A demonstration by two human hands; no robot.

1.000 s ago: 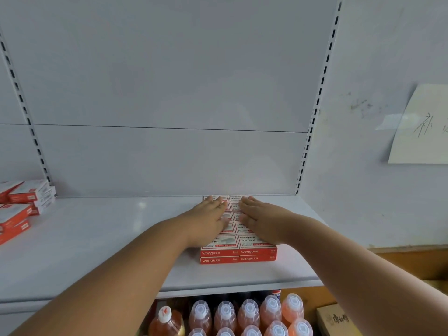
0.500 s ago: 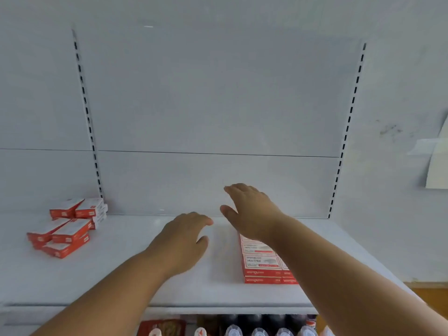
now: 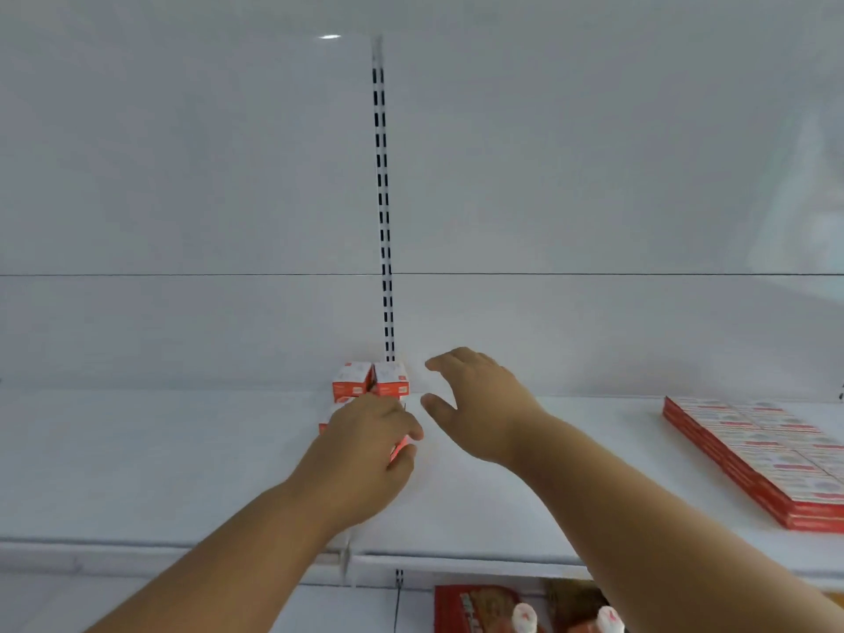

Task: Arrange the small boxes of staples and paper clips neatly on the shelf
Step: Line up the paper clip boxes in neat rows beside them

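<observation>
A loose pile of small red-and-white boxes [image 3: 370,381] sits at the back of the white shelf [image 3: 182,472], below the slotted upright. My left hand [image 3: 365,454] lies over the front boxes of that pile, its fingers curled round a red box whose edge shows under the fingertips. My right hand [image 3: 479,399] hovers just right of the pile, fingers spread and relaxed, holding nothing. A flat, tidy block of red-and-white boxes [image 3: 758,454] lies on the shelf at the far right.
The slotted upright [image 3: 383,212] runs up the white back panel in the middle. Below the shelf's front edge, bottle caps [image 3: 525,616] and a red package [image 3: 475,607] show on a lower level.
The view has swung left; the tidy block now sits at the far right. Both hands left that block and moved to the loose pile, and my left hand has closed on a box there.
</observation>
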